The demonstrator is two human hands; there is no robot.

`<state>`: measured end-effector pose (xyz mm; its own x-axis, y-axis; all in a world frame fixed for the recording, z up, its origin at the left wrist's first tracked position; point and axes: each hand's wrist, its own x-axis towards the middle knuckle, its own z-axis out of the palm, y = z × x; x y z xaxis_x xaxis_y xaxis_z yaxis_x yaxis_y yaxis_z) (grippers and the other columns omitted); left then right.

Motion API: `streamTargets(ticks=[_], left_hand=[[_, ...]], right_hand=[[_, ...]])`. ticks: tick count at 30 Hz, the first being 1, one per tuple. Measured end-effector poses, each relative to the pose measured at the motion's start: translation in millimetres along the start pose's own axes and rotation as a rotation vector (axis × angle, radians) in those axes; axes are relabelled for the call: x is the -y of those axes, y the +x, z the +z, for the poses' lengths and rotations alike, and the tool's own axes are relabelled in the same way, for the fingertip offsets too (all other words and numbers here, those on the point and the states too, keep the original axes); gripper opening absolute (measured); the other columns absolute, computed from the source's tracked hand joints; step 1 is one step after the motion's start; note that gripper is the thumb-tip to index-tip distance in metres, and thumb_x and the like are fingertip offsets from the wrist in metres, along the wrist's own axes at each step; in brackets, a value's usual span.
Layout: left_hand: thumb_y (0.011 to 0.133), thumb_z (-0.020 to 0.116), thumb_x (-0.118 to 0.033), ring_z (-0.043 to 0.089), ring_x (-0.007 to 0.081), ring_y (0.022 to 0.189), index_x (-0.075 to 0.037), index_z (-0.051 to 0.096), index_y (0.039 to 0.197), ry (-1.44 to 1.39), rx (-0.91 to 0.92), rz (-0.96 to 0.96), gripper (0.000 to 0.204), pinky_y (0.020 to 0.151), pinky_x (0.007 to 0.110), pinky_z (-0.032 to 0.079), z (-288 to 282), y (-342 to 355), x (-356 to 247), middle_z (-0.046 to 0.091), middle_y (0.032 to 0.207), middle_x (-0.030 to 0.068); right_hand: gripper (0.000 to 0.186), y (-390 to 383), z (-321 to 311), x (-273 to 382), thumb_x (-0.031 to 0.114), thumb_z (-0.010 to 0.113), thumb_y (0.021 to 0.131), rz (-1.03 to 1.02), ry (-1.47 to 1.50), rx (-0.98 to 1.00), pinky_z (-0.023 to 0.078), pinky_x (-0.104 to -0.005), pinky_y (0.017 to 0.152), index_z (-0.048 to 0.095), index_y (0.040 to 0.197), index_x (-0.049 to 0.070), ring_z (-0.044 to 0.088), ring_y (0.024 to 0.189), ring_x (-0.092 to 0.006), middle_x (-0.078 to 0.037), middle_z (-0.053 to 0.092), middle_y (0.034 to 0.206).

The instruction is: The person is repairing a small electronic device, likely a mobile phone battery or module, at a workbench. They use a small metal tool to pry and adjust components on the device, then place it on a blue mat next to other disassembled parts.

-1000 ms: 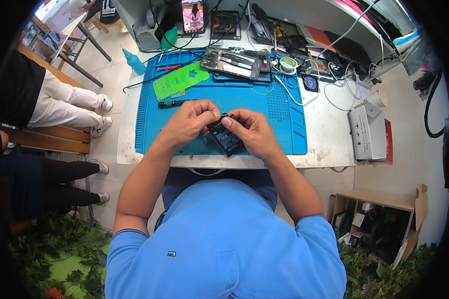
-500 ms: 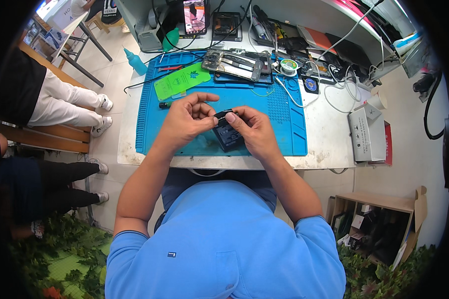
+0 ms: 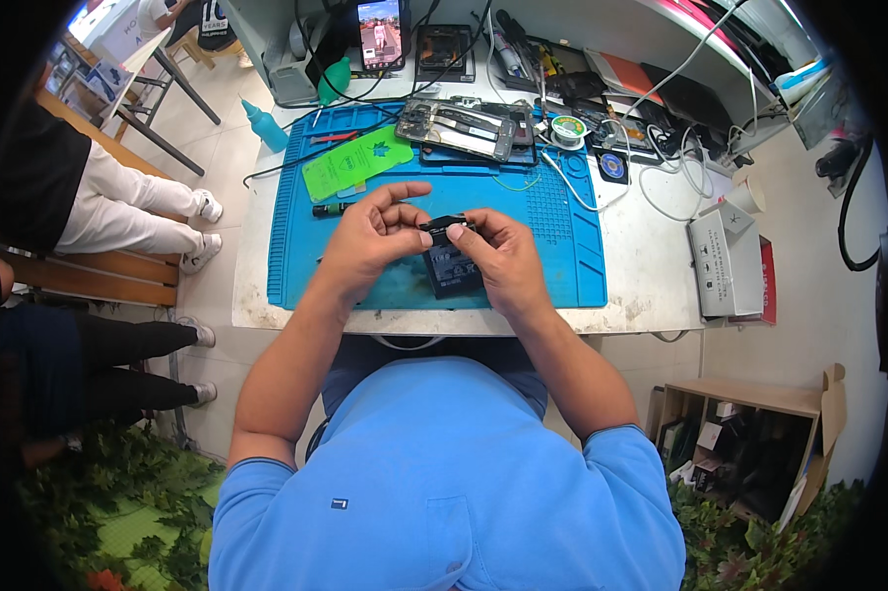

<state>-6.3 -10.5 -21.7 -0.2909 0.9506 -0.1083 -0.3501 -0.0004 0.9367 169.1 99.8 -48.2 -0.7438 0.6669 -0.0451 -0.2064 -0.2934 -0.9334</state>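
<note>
Over the blue silicone mat, my right hand pinches a black rectangular battery at its top edge, thumb on the dark strip there. My left hand has its thumb at the left end of that strip, upper fingers raised and curled; whether it grips is hard to tell. A dark pen-like tool lies behind my left hand. Further back lie a green card and a disassembled phone.
Along the back are a blue squeeze bottle, a lit phone, a solder spool, cables and tools. A grey box stands at the bench's right. Two people are on a bench at left.
My left fingers have lifted and loosened from their tighter pinch, and that hand sits slightly higher. The battery has turned a little more upright in my right hand.
</note>
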Motion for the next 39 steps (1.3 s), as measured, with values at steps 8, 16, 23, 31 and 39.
streamTargets(ticks=[8, 16, 23, 31, 39], left_hand=[[0.088, 0.072, 0.006, 0.065, 0.0096, 0.098, 0.002, 0.052, 0.144, -0.212, -0.175, 0.106, 0.059, 0.090, 0.023, 0.051, 25.3, -5.8, 17.1, 0.066, 0.107, 0.0040], [0.089, 0.069, 0.008, 0.061, 0.0084, 0.095, 0.000, 0.047, 0.147, -0.362, -0.215, 0.224, 0.063, 0.090, 0.023, 0.050, 29.0, -0.1, 29.9, 0.063, 0.103, 0.0022], [0.090, 0.066, 0.009, 0.060, 0.0120, 0.100, 0.000, 0.042, 0.149, -0.316, -0.212, 0.238, 0.065, 0.096, 0.027, 0.050, 28.5, 1.1, 30.1, 0.060, 0.107, 0.0053], [0.087, 0.065, 0.009, 0.060, 0.0116, 0.099, 0.002, 0.041, 0.149, -0.367, -0.202, 0.208, 0.066, 0.094, 0.025, 0.050, 24.8, 1.5, 37.1, 0.060, 0.106, 0.0059], [0.086, 0.061, 0.011, 0.059, 0.0101, 0.094, 0.002, 0.043, 0.145, -0.371, -0.276, 0.266, 0.063, 0.091, 0.024, 0.048, 36.7, 2.2, 36.5, 0.060, 0.102, 0.0051]], right_hand=[[0.016, -4.8, 11.9, -3.9, 0.012, 0.073, 0.100, -0.168, -0.028, -0.111, 0.051, -0.0236, 0.078, 0.073, 0.110, -0.001, 0.063, 0.087, -0.0060, -0.003, 0.073, 0.097], [0.020, -6.8, 14.3, -8.6, 0.010, 0.075, 0.098, -0.170, -0.013, -0.106, 0.053, -0.0250, 0.083, 0.073, 0.115, -0.001, 0.064, 0.092, -0.0078, -0.005, 0.074, 0.102], [0.025, -7.6, 8.2, 6.1, 0.010, 0.076, 0.097, -0.020, 0.116, -0.015, 0.055, -0.0242, 0.085, 0.071, 0.117, -0.004, 0.067, 0.092, -0.0083, -0.008, 0.075, 0.103], [0.014, -2.3, 8.9, 4.0, 0.007, 0.075, 0.096, -0.064, -0.042, -0.091, 0.051, -0.0221, 0.077, 0.069, 0.105, -0.002, 0.063, 0.087, -0.0061, -0.003, 0.071, 0.097], [0.011, -5.3, 22.1, -8.3, 0.005, 0.070, 0.097, -0.164, -0.003, -0.153, 0.051, -0.0226, 0.079, 0.066, 0.106, -0.002, 0.061, 0.090, -0.0063, -0.004, 0.068, 0.099]])
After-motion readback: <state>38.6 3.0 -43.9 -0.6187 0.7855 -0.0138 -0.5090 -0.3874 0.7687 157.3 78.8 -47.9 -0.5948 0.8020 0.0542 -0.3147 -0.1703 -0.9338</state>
